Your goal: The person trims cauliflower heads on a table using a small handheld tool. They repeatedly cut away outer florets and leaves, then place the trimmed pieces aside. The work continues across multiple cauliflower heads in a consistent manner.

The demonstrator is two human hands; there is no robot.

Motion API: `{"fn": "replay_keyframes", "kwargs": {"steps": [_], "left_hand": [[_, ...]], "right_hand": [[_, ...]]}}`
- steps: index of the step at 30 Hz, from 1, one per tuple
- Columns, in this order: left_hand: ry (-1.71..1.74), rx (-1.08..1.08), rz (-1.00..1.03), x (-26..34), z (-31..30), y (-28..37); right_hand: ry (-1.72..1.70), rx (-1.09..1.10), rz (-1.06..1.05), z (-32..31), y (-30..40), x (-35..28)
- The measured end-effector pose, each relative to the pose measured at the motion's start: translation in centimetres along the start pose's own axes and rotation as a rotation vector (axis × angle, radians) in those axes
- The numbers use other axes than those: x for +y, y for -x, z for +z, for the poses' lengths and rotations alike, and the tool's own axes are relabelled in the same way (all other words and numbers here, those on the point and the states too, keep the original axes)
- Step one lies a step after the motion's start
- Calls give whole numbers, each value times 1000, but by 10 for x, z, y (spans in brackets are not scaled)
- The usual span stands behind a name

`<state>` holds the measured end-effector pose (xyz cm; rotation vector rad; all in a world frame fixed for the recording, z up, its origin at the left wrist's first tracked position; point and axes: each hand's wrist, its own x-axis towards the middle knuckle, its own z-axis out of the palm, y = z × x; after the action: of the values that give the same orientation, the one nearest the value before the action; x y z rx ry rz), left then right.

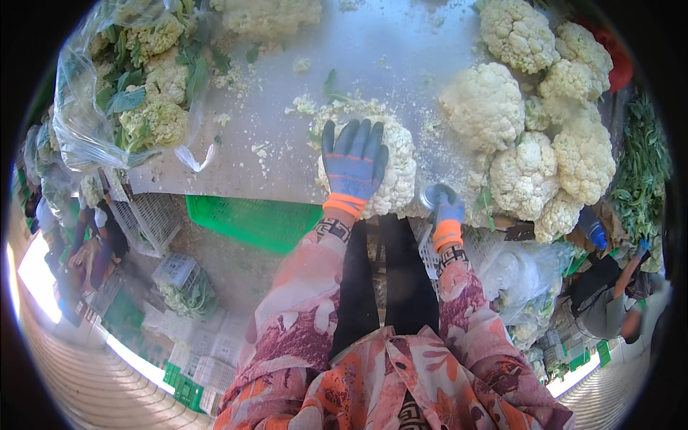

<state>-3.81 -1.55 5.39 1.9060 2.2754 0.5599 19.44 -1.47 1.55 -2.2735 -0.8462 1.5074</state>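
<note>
My left hand (355, 161), in a blue-grey coated glove with an orange cuff, lies over a white cauliflower head (400, 161) and holds it at the near edge of the metal-topped table (269, 156). Its fingers stretch across the head towards the far side. To the right, at the table edge, my gloved right hand (449, 207) is closed around a small round metal object (430, 197); its exact kind is hard to make out. Trimmed florets and leaf bits (336, 94) lie just beyond the cauliflower.
Several cauliflower heads (524, 166) are piled on the right. A clear plastic bag (80, 123) of leafy cauliflower stands at left. Below the edge are a green plastic crate (258, 220) and a white crate (148, 220). Other people (602, 295) work at both sides.
</note>
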Motion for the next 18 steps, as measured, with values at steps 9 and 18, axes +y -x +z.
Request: {"fn": "replay_keyframes", "kwargs": {"steps": [9,18], "left_hand": [[28,231,-688,38,16,36],[17,266,-610,30,28,48]], "right_hand": [[294,-182,-375,106,-18,-172],[-139,-140,214,7,-22,-46]]}}
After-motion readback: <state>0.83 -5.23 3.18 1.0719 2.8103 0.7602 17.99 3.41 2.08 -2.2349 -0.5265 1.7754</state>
